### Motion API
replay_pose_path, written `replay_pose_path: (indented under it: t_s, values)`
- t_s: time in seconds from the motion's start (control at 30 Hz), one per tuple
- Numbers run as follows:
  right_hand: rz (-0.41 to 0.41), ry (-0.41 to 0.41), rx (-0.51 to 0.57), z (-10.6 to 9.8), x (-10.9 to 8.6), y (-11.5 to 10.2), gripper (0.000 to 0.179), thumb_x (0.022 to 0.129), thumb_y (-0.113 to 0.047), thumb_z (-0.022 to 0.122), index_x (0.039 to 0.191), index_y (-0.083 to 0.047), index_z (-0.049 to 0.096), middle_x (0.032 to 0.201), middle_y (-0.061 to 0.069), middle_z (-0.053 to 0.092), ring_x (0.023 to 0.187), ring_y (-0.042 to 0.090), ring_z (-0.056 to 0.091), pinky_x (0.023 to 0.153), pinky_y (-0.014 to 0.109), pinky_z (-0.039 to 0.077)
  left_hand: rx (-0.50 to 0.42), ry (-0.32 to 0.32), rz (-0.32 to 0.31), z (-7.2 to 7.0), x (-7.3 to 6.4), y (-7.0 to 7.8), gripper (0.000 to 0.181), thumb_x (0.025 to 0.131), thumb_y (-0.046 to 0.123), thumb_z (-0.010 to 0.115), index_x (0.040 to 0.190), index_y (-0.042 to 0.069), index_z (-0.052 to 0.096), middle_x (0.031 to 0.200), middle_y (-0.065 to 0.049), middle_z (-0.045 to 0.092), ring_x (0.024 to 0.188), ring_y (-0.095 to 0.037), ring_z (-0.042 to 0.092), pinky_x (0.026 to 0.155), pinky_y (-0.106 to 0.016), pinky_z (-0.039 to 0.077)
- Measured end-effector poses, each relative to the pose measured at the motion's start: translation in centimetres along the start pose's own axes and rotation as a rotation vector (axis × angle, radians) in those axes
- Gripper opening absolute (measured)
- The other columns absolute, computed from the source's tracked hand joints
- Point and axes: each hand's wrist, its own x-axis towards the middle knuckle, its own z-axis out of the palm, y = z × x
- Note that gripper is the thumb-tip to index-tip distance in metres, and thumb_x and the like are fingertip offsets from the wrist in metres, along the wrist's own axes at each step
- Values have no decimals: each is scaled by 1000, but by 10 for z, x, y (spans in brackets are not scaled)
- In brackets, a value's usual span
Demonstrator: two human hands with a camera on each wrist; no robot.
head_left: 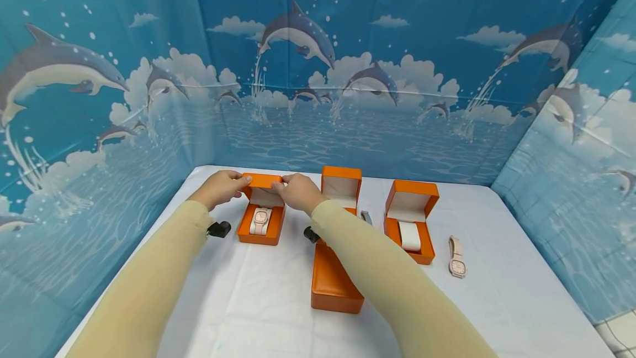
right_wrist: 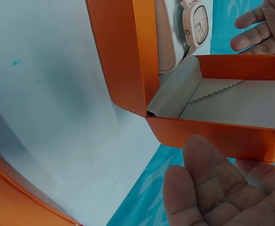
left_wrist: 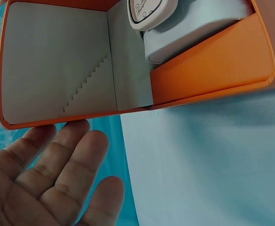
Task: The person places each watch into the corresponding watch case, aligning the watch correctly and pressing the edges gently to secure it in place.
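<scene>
An orange watch box [head_left: 268,239] stands at the left of the table with its lid [head_left: 264,180] raised. Inside it, a pale pink watch [head_left: 260,217] is wrapped round a white cushion. My left hand [head_left: 218,189] holds the lid's left corner, thumb at the front edge. At the opposite corner my right hand [head_left: 301,192] has its thumb and fingers on the lid. The left wrist view shows the left fingers [left_wrist: 76,174] against the lid's side, below its pale lining [left_wrist: 52,56]. Similarly, the right fingers [right_wrist: 206,165] lie along the other side in the right wrist view.
Another open orange box [head_left: 340,173] stands in the middle, partly behind the right arm, with a closed orange box [head_left: 335,280] before it. A grey watch [head_left: 366,217] lies beside them. Farther right are an open box [head_left: 427,242] with a white cushion [head_left: 409,235] and a pink watch [head_left: 457,261].
</scene>
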Motion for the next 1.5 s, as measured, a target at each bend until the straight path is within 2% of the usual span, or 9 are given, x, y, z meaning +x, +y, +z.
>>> replay_pose_path:
  t_s: [0.3,0.83,1.0,1.5]
  values:
    - [-28,8,-21,2,0,2,63,109,-54,51,159,-16,49,156,6,58,146,27,53,117,48,48,-10,-9,0,-1,3,-4,75,108,55,51,162,4,38,154,-22,54,132,-36,63,115,-55,49]
    - [-55,-4,-49,4,1,4,63,108,-53,53,158,-15,49,145,8,67,139,26,59,114,47,51,-23,-18,-5,-1,-2,-4,74,107,55,53,160,6,40,150,-24,58,132,-36,62,116,-55,47]
    - [-66,-3,-67,4,0,4,63,108,-52,53,158,-14,49,149,8,64,143,27,55,116,47,49,-22,-16,-1,1,-3,-5,72,107,54,53,162,9,39,151,-21,57,133,-36,62,116,-55,48]
    - [-79,-12,-64,5,-4,3,61,109,-50,54,158,-14,49,155,8,59,146,27,53,118,46,47,-4,-20,6,1,-7,-6,73,107,57,54,161,9,42,151,-22,57,138,-40,58,117,-56,47]
